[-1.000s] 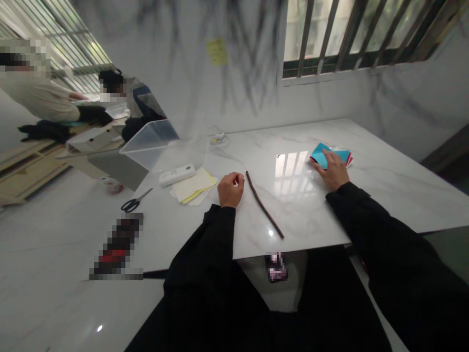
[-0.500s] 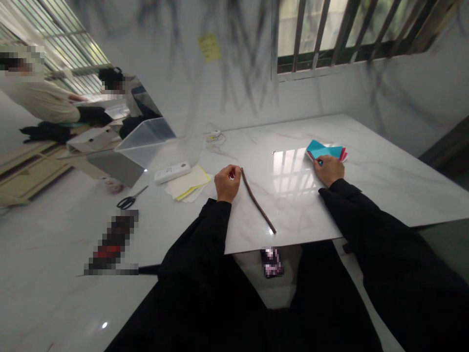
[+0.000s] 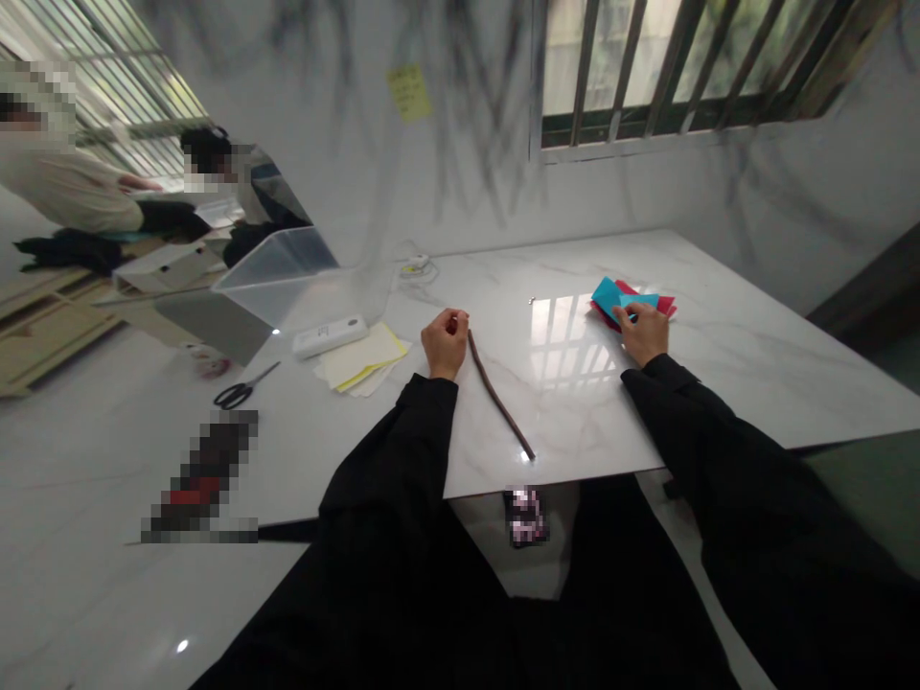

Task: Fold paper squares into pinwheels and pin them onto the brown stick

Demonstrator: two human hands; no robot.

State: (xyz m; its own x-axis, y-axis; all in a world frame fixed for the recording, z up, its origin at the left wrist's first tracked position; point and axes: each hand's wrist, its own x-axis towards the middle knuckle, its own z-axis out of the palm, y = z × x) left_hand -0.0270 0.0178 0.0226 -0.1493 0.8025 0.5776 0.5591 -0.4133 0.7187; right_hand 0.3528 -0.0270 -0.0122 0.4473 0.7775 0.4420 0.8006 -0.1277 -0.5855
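Note:
My left hand (image 3: 446,345) is closed in a loose fist above the table; something small and dark red shows between its fingers, too little to name. Right beside it lies a thin, slightly bent brown stick (image 3: 499,396), its upper end close to the fist; I cannot tell whether they touch. Over to the right, my right hand (image 3: 643,333) pinches a blue sheet of paper (image 3: 608,293) at its near edge. Red paper (image 3: 667,306) lies under and behind the blue, partly covered by the hand.
On the white marbled table (image 3: 575,422), left of my hands, are yellow and cream papers (image 3: 366,356), a white device (image 3: 329,335), scissors (image 3: 244,385) and a clear plastic bin (image 3: 280,278). A cable (image 3: 417,265) lies by the wall. Two people sit at the far left.
My right hand has shifted the blue paper, uncovering more red behind it. My left hand stays closed by the stick, turned slightly. The whole view has moved a little.

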